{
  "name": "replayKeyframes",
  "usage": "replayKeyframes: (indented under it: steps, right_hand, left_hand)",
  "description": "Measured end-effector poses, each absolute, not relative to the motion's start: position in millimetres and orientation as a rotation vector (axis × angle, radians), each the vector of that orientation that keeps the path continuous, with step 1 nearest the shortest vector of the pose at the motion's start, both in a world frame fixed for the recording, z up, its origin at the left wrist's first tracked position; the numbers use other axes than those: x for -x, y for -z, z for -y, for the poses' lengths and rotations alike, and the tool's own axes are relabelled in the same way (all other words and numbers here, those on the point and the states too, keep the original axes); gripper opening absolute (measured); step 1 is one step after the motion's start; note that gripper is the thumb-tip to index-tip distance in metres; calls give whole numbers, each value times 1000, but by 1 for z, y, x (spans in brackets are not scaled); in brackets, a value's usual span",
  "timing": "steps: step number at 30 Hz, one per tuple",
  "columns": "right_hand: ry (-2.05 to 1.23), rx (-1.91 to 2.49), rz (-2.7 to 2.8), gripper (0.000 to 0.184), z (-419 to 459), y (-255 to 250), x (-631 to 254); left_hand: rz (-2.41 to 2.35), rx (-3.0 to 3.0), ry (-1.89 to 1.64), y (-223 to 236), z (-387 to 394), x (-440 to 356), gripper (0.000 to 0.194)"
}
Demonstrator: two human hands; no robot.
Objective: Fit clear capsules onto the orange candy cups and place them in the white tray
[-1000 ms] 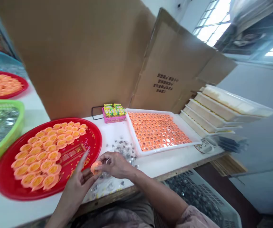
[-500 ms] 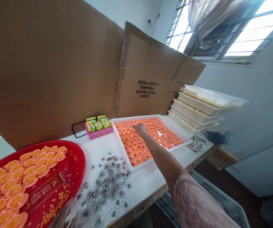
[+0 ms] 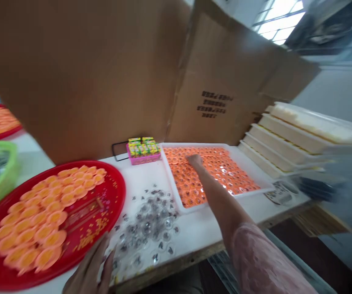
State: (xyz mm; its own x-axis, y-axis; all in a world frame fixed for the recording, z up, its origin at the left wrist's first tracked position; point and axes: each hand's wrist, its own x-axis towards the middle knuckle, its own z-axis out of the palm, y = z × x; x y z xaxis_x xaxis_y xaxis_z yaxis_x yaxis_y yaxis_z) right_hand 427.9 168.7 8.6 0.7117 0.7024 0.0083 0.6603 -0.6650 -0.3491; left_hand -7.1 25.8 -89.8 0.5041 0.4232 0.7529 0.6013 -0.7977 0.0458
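My right hand (image 3: 195,161) reaches across a white tray (image 3: 176,192) filled with rows of orange discs under clear domes (image 3: 191,185). Its fingers are bent together, low over the back rows; whatever they hold is hidden. Near the front edge, my left hand (image 3: 86,267) lies with fingers stretched and apart, beside the rim of a red round tray (image 3: 119,183). Orange flower-edged discs with yellowish centres (image 3: 43,214) overlap inside that tray. Small clear domes with dark bits inside (image 3: 148,226) are scattered on the white table between the two trays.
A pink basket (image 3: 145,159) of small yellow-green boxes stands at the back. Cardboard sheets (image 3: 108,81) wall off the far side. Stacked white trays (image 3: 286,143) and a patterned mug (image 3: 281,194) are at the right. A green basket (image 3: 10,163) sits at far left.
The view has swung left, bringing the green basket and another red tray into sight. More of my left hand shows now. My right hand stays over the back of the white tray.
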Motion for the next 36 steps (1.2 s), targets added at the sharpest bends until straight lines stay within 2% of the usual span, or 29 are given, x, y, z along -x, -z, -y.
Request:
replayKeyframes:
  steps: [3, 6, 8, 12, 13, 16, 19, 24, 29, 33, 36]
  right_hand:
    - [-69, 2532, 1130, 30, -167, -16, -404]
    - [-10, 2281, 1346, 33, -172, -19, -352]
    - [-119, 1925, 1603, 26, -167, -17, -297]
    - [-550, 1244, 2133, 14, -138, -1, -170]
    - [-576, 1146, 2220, 15, -130, 5, -143]
    - [-552, 936, 2463, 35, -119, 18, -88]
    - [-424, 906, 2662, 42, -123, 25, -67]
    - [-313, 1004, 2742, 22, -129, 27, -70]
    - [-349, 1062, 2684, 14, -126, 32, -77]
    - [-463, 1137, 2567, 6, -126, 37, -79]
    - [-590, 1203, 2346, 14, -122, 33, -84]
  left_hand:
    - [935, 2574, 985, 74, -15, 4, 39]
    - [1248, 2599, 1151, 64, -11, -3, 46]
    - [1345, 2622, 1264, 62, -9, -6, 51]
    - [1337, 2676, 1453, 60, -1, 0, 49]
    - [1334, 2673, 1492, 60, 1, 3, 49]
    - [1378, 2625, 1551, 58, 7, 20, 49]
    - [1446, 2556, 1610, 56, 11, 36, 44]
    - [1564, 2496, 1722, 53, 9, 52, 34]
    - [1631, 2381, 1910, 46, 0, 55, 31]
    - [2088, 2166, 2020, 41, -12, 63, 22]
    - [2513, 1940, 2090, 36, -30, 74, 31]
